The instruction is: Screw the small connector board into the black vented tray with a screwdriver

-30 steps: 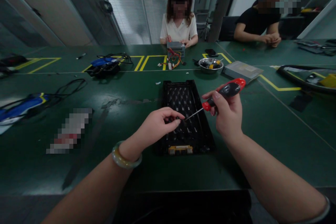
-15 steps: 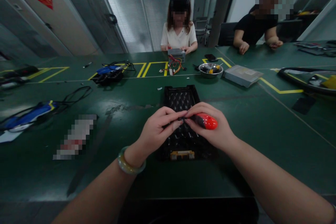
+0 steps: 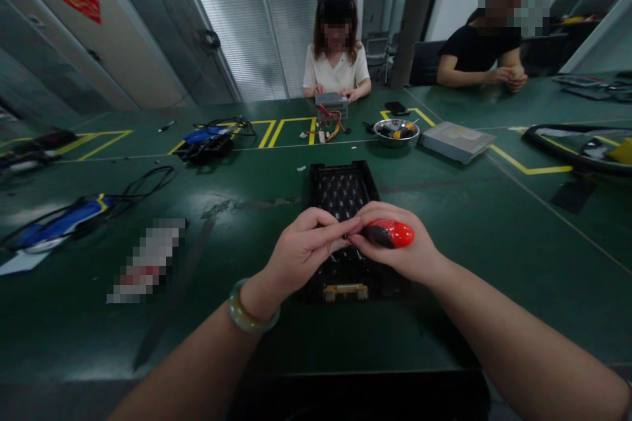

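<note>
My right hand (image 3: 402, 237) is wrapped round a screwdriver (image 3: 392, 235) with a red and black handle, whose tip end is hidden by my fingers. My left hand (image 3: 309, 243) is closed, its fingertips meeting those of my right hand; whatever they pinch is too small or hidden to name. Both hands are over a black plastic tray-like frame (image 3: 344, 187) with a patterned inside, lying lengthwise before me. At its near end sits a small orange-brown circuit board with a connector (image 3: 345, 292).
A metal bowl of small parts (image 3: 395, 133) and a flat grey metal box (image 3: 457, 141) stand beyond, to the right. Blue tools with black cables (image 3: 64, 220) lie left. Across the table, a co-worker handles a power supply (image 3: 332, 104); another person sits at the right.
Both my hands have shifted slightly down and right, still together, and my left fingers have changed position. The co-worker at the right has brought their hands together.
</note>
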The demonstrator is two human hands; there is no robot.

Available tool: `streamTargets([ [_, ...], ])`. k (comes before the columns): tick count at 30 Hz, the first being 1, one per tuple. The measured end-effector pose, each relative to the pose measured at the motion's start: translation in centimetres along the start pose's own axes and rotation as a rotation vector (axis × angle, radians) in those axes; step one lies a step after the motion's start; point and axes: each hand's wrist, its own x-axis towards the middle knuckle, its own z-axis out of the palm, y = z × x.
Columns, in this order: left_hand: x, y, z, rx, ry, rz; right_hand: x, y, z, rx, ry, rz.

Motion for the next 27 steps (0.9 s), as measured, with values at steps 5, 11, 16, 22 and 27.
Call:
streamTargets([
  [5,0.13,0.22,-0.10,-0.013,-0.017,-0.003,-0.10,0.03,0.07,0.010,0.006,0.013],
  [11,0.38,0.78,-0.24,-0.100,0.056,-0.110,0.01,-0.18,0.22,-0.003,0.013,0.005],
  [16,0.62,0.94,-0.39,-0.202,0.072,-0.184,0.11,-0.38,0.08,-0.008,-0.002,0.006],
  [22,0.77,0.47,-0.64,-0.197,0.040,-0.094,0.10,-0.15,0.10,0.015,-0.019,-0.015],
  [27,0.84,0.53,-0.89,-0.156,0.028,-0.081,0.23,0.05,-0.03,0.026,-0.057,0.010],
])
